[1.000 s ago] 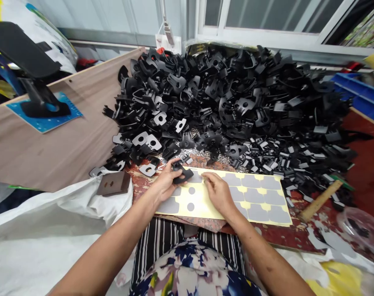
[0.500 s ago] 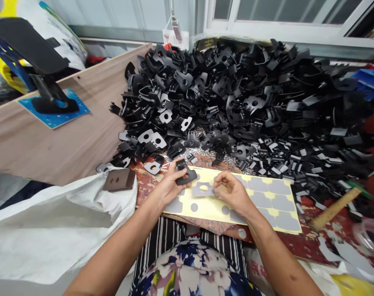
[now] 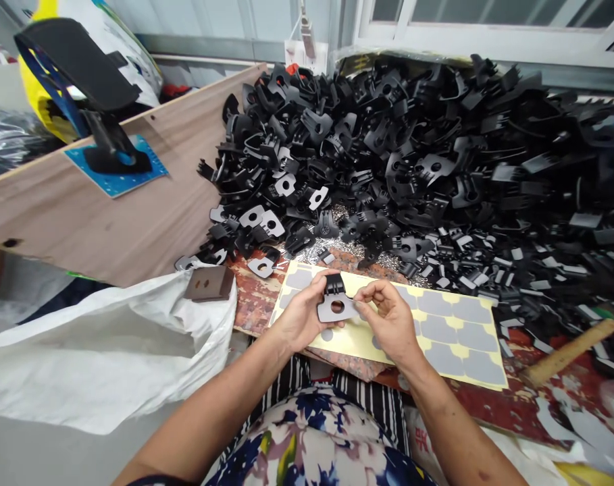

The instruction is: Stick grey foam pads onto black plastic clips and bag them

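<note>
A black plastic bracket (image 3: 334, 283) is gripped in my left hand (image 3: 302, 314). Over its flat face lies a grey sticker (image 3: 331, 310) with a round hole in it. The thumb and forefinger of my right hand (image 3: 390, 316) pinch the sticker's right edge. Both hands are above a yellow backing sheet (image 3: 354, 343), which carries rows of grey stickers (image 3: 441, 329) on its right part and a few at its upper left. Part of the sheet is hidden by my hands.
A large heap of black plastic parts (image 3: 367, 135) fills the back of the table. Left stand a wooden board (image 3: 180, 158), a brown block (image 3: 210, 283) and a white sack (image 3: 109, 351). A wooden-handled tool (image 3: 570, 352) lies right.
The grey sticker has gone from between my hands onto the bracket's face. My right hand has come closer to my left, and the bracket has turned. The whole view has shifted slightly.
</note>
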`<action>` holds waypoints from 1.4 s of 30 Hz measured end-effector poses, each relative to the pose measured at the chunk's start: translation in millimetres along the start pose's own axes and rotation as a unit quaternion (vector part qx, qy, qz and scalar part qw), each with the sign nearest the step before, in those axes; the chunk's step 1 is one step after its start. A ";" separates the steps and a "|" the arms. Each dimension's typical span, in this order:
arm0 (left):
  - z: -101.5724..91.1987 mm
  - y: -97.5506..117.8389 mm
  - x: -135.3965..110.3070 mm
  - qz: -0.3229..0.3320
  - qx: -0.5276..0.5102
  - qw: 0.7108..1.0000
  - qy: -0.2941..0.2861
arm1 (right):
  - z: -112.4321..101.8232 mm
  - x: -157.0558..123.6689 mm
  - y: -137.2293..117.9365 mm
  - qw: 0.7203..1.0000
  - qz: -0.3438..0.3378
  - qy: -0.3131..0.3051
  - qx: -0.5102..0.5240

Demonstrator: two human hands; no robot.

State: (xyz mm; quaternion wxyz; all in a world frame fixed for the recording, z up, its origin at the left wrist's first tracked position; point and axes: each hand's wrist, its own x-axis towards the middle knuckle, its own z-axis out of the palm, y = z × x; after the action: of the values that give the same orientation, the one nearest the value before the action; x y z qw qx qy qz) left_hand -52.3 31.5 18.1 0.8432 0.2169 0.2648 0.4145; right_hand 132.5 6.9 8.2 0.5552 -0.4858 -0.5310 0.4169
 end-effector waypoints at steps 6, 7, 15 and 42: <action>2.8 1.6 -2.5 -0.003 -0.002 1.000 0.011 | 2.0 0.6 4.0 1.000 0.013 0.004 0.007; 2.9 1.6 -2.5 -0.003 0.000 1.000 0.011 | 2.4 0.3 4.5 1.000 0.013 0.005 0.005; 1.5 0.2 -4.2 0.002 0.009 1.000 0.000 | 4.4 -4.1 4.5 0.999 -0.012 0.006 -0.048; 10.3 -18.1 2.5 0.100 0.139 0.982 0.083 | 7.3 -10.8 9.5 0.955 -0.142 -0.014 -0.259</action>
State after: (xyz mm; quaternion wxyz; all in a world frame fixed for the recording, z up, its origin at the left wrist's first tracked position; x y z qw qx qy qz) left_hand -34.0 21.9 14.7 0.7341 0.3229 0.3656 0.4724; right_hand 124.7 -1.3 -3.4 0.4562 -0.5271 -0.6917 0.1887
